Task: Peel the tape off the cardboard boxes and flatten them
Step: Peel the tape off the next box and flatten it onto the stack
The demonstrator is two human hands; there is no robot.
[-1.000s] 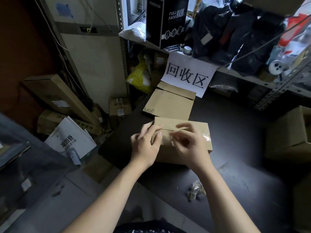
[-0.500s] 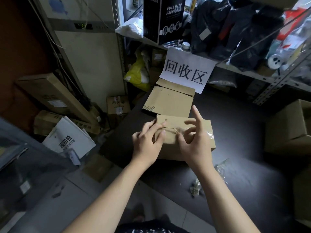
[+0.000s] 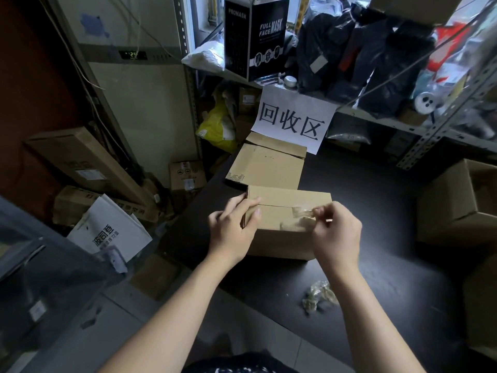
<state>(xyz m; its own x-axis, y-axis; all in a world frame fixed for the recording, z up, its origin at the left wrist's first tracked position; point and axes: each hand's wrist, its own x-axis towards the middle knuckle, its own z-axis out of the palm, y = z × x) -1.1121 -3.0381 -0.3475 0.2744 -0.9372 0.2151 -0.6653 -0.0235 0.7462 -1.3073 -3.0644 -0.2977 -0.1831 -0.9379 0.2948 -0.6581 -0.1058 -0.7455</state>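
- Dim storeroom; dark table (image 3: 382, 200) under crowded shelving, work going on at its near-left part.
- Right hand (image 3: 336, 232): thumb and fingertips pinch the lifted end of a clear tape strip (image 3: 302, 211), the other fingers curled in.
- Left hand (image 3: 232, 230): fingers hooked over the left end of the cardboard box (image 3: 279, 243), bracing it.
- Box stands upright on the table with its flaps closed, just in front of a flattened box (image 3: 266, 165) below the paper sign (image 3: 293, 122).
- Glare and blur on the strip; I cannot tell how much of it remains stuck at the right end.
- Risks: thin tape may snap under a steep pull and leave a stub on the seam, or strip the paper skin. If the brace slackens, the box will likely skid toward the pulling hand.
- Edges: the table's left edge runs close beside the left hand, with cartons on the floor below.
- Room: bare table lies between the box and the open carton (image 3: 457, 205) on the right. A wad of peeled tape (image 3: 320, 294) sits beside the right forearm.
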